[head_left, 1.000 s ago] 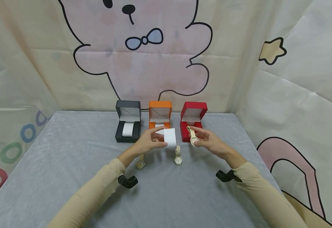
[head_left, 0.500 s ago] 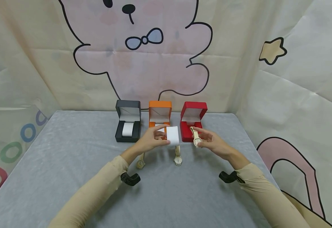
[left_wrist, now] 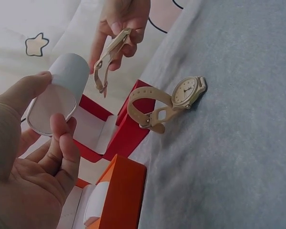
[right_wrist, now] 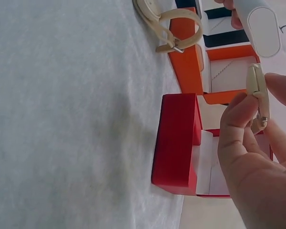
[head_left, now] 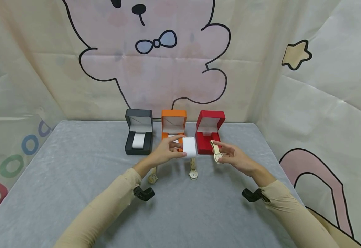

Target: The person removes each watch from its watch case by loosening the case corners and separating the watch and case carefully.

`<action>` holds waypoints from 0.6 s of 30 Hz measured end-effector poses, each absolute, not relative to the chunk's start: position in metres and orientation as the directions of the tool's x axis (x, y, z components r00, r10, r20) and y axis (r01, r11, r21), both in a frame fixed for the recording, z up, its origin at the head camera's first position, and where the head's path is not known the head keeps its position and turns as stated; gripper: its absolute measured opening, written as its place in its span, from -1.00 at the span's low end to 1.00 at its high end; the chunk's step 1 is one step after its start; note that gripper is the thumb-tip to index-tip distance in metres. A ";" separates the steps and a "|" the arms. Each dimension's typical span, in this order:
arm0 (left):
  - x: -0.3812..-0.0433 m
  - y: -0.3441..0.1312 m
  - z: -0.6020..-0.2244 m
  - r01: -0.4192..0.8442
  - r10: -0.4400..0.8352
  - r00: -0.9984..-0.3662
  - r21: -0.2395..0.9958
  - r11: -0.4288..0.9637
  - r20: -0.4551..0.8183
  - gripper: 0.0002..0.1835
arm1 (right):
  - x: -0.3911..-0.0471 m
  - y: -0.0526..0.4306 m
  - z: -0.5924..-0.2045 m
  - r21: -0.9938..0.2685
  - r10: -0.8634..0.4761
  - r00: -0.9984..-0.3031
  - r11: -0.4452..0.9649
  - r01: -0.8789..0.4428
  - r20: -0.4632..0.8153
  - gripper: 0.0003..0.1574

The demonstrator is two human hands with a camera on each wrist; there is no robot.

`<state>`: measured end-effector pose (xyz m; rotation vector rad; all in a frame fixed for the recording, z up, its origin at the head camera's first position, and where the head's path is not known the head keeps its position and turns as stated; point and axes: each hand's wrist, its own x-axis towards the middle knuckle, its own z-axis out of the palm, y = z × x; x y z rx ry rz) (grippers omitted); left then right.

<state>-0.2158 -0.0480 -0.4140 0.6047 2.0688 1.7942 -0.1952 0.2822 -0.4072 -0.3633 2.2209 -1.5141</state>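
Note:
My left hand (head_left: 165, 151) grips a white watch cushion (head_left: 189, 147) by one end, raised in front of the orange watch box (head_left: 174, 119). In the left wrist view the cushion (left_wrist: 69, 78) shows a flat oval end. My right hand (head_left: 234, 158) pinches a cream wristwatch (head_left: 217, 153) between thumb and fingers, close before the open red watch box (head_left: 203, 143). Its buckled strap forms a loop, seen on the watch (left_wrist: 109, 57) in the left wrist view. The red box has no cushion in it. A second cream wristwatch (head_left: 193, 172) lies on the table below the cushion.
A black watch box (head_left: 130, 144) stands open at the left with a white cushion (head_left: 138, 141) inside. The orange box also holds a cushion (left_wrist: 96, 202). Another wristwatch (head_left: 152, 177) lies near my left wrist on the grey tablecloth (head_left: 199, 213). A printed curtain (head_left: 245, 86) hangs behind.
My left hand has carried the white cushion a little right and slightly up. My right hand has drawn the wristwatch right and slightly toward me. Boxes and the lying watches stay put.

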 end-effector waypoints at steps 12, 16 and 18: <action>-0.221 -0.039 -0.418 0.128 0.521 -0.853 0.983 0.128 0.043 -0.26 | -0.189 0.294 -0.412 -0.929 -0.450 -0.874 0.370 0.003 -0.182 -0.12; -0.222 -0.036 -0.417 0.123 0.523 -0.852 0.984 0.129 0.038 -0.25 | -0.187 0.298 -0.414 -0.922 -0.439 -0.878 0.386 0.006 -0.190 -0.11; -0.222 -0.035 -0.417 0.114 0.527 -0.849 0.985 0.127 0.030 -0.25 | -0.186 0.301 -0.415 -0.920 -0.440 -0.878 0.392 0.005 -0.192 -0.11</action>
